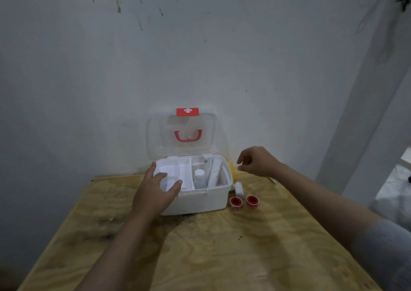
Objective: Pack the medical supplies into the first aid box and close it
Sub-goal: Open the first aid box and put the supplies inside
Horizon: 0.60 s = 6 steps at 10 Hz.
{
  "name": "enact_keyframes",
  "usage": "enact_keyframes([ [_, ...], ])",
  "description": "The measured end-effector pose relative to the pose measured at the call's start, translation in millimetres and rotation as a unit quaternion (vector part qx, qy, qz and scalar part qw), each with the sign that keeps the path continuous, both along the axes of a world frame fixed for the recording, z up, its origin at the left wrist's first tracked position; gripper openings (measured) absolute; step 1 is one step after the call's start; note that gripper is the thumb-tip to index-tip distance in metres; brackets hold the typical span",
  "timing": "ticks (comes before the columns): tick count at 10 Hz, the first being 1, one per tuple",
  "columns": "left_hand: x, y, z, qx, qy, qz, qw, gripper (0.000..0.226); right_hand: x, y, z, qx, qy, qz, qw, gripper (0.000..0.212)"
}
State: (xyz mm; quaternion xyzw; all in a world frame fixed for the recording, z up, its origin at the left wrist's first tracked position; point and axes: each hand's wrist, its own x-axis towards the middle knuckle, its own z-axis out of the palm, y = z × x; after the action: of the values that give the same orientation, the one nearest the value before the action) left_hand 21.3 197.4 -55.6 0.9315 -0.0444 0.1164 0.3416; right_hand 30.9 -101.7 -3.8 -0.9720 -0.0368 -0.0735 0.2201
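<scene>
A white first aid box point(200, 203) stands open at the table's far edge, its clear lid point(181, 135) with red handle and red latch leaning back against the wall. Inside are a white tray insert point(185, 171), a small clear bottle point(199, 176) and a white roll point(214, 171). My left hand point(155, 193) rests on the box's front left corner and the tray, fingers spread. My right hand point(255, 160) hovers right of the box, fingers loosely curled, holding nothing. Two red tape rolls point(236, 203) point(252, 200) and a white bandage roll point(239, 189) lie right of the box.
A yellow object point(231, 167) peeks out behind the box's right side. The plywood table point(200, 257) meets a stained white wall point(200, 57). A white pillar point(367, 112) rises at the right.
</scene>
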Motion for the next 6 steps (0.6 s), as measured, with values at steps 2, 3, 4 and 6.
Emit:
enact_keyframes([
  [2,0,-1,1,0.009,0.0,0.007,1.0,0.065,-6,16,-39,-0.024,0.066,0.033,0.997,0.029],
  [3,0,0,0,0.009,0.0,0.007,1.0,0.064,-4,20,-53,-0.01,0.052,0.019,0.998,0.023],
  [4,1,-1,-1,0.01,-0.001,0.008,1.0,0.064,1,20,-62,0.016,0.028,-0.011,0.999,0.017],
  [6,1,0,-1,0.01,-0.004,0.006,1.0,0.063,4,19,-69,0.035,-0.002,-0.067,0.997,0.01],
])
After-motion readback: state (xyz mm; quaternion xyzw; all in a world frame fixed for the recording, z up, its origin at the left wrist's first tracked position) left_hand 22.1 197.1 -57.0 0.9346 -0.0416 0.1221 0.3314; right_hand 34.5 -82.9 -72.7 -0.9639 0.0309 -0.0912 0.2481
